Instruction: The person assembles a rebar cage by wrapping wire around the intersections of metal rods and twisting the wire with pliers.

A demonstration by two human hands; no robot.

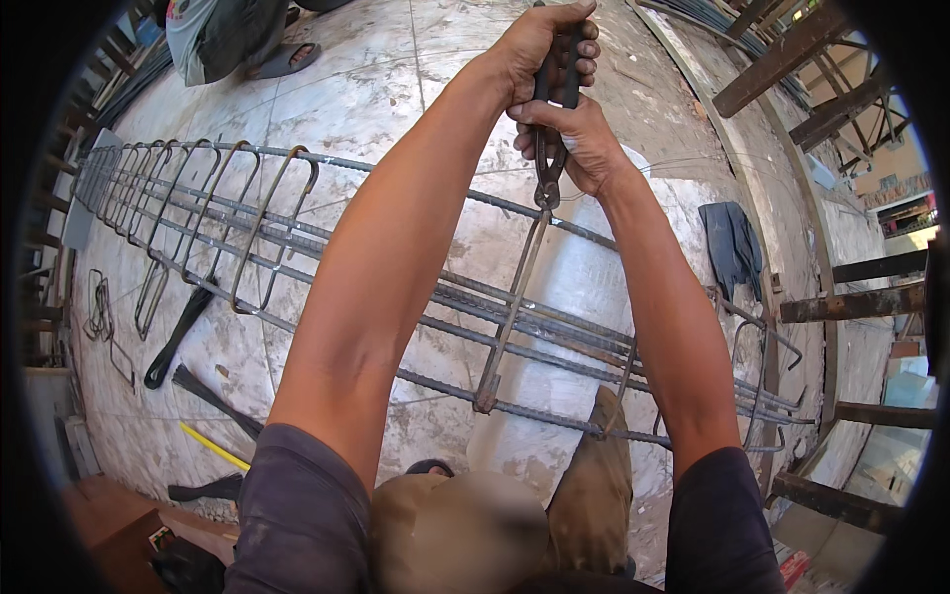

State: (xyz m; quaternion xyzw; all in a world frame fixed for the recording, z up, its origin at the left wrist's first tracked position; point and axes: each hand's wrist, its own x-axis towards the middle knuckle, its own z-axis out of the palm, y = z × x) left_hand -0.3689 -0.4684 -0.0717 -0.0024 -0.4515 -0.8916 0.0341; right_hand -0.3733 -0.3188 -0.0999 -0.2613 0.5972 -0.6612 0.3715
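Observation:
A pair of dark tying nippers (pixel 548 170) points jaws-down at the far top bar of a rebar cage (pixel 582 234). My left hand (pixel 539 51) is closed round the upper ends of the handles. Just below it, my right hand (pixel 584 141) also grips the handles, nearer the jaws. The jaws touch the spot where a rectangular stirrup (pixel 509 322) crosses the bar; any wire between them is too small to make out. My left forearm covers part of the cage's middle.
More stirrups (pixel 259 223) line the cage's left half. Bundles of black tie wire (pixel 183 332) and a yellow strip (pixel 215 445) lie at the left. A person (pixel 223 40) is at the top left. A dark cloth (pixel 731 247) and wooden beams (pixel 851 304) are at the right.

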